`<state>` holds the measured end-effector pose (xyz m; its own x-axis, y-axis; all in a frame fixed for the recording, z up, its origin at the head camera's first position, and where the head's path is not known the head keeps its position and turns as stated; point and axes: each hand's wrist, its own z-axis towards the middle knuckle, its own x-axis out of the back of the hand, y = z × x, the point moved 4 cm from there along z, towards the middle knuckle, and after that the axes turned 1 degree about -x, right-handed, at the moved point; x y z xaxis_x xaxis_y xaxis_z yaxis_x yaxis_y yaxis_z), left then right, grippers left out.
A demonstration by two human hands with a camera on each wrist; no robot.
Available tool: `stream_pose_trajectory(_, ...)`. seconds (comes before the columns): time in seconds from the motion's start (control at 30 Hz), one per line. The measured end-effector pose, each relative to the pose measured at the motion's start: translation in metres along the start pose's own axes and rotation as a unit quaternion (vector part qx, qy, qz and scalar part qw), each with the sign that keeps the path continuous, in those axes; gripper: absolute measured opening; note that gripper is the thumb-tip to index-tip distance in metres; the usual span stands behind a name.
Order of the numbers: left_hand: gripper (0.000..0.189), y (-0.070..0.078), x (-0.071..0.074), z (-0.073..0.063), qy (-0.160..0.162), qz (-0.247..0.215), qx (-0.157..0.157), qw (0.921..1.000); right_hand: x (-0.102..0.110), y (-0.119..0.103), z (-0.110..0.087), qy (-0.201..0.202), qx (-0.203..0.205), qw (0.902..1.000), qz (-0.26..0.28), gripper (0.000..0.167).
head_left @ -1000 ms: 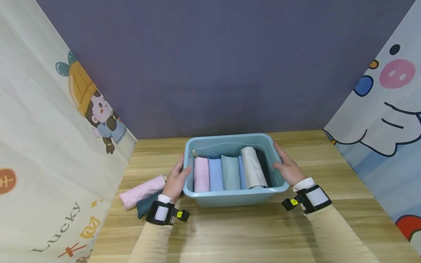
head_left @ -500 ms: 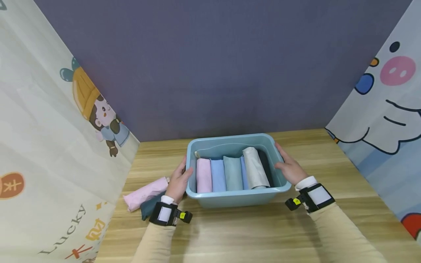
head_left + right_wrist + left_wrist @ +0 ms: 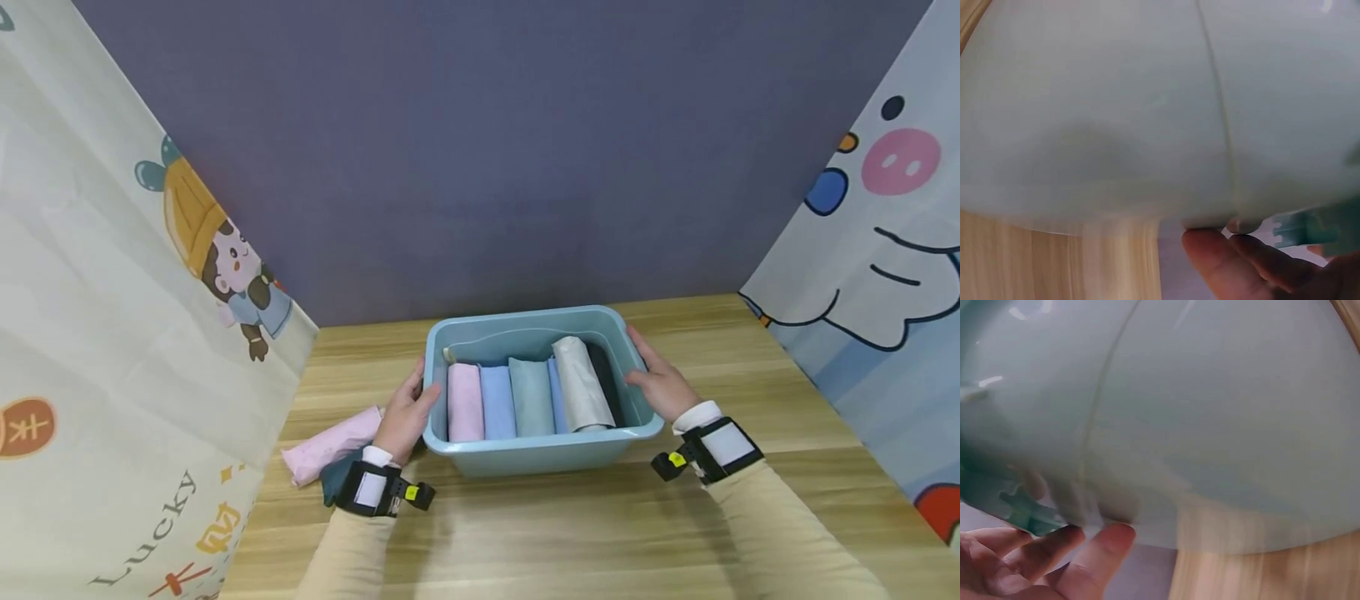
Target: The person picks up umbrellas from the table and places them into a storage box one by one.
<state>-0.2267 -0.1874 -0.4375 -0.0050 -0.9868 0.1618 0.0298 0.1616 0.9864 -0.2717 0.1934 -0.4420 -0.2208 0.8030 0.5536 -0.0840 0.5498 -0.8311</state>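
A light blue plastic bin [image 3: 540, 462] stands between my two hands on the wooden table. My left hand [image 3: 401, 423] grips its left end, thumb over the rim and fingers outside. At the right end my right hand [image 3: 666, 390] holds the rim the same way. Both wrist views show fingertips against the outer wall, the left fingers [image 3: 1100, 556] and right fingers [image 3: 1222, 259] close to the rim's underside. Inside, several rolled cloth-like bundles stand in a row: pink [image 3: 466, 402], blue [image 3: 497, 402], grey-green [image 3: 532, 398], a narrow blue one, whitish [image 3: 581, 383] and black [image 3: 606, 385].
Left of the bin lie a pink patterned rolled bundle [image 3: 330, 444] and a dark teal one [image 3: 339, 477], partly hidden by my left hand and wrist. A dark purple-grey panel [image 3: 480, 167] rises behind the table [image 3: 555, 533]. Printed curtains [image 3: 82, 250] hang at both sides.
The bin and both hands appear slightly farther right than a second ago, along with a small shift of the whole view. The grip on both ends is unchanged.
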Motion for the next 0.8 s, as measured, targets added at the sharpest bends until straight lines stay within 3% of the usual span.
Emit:
stream_pose_trajectory(0.2,0.06,0.014,0.011,0.0,-0.01,0.073,0.014,0.9972,0.003,-0.001,-0.002,-0.006,0.003,1.0,-0.002,0.068)
stream_pose_trajectory(0.43,0.054,0.028,0.032,-0.001,-0.009,0.118,-0.005,0.9929,0.01,-0.014,-0.008,0.015,0.042,0.9987,-0.024,0.068)
stream_pose_trajectory(0.6,0.047,0.028,0.047,-0.006,0.004,0.213,-0.031,0.9765,0.014,-0.024,-0.02,0.048,0.132,0.9872,-0.075,0.07)
stream_pose_trajectory(0.73,0.045,0.021,0.055,-0.009,0.0,0.286,-0.071,0.9557,0.012,-0.026,-0.031,0.074,0.191,0.9682,-0.143,0.074)
stream_pose_trajectory(0.8,0.045,0.015,0.058,-0.01,-0.006,0.325,-0.088,0.9416,0.009,-0.024,-0.036,0.078,0.208,0.96,-0.17,0.077)
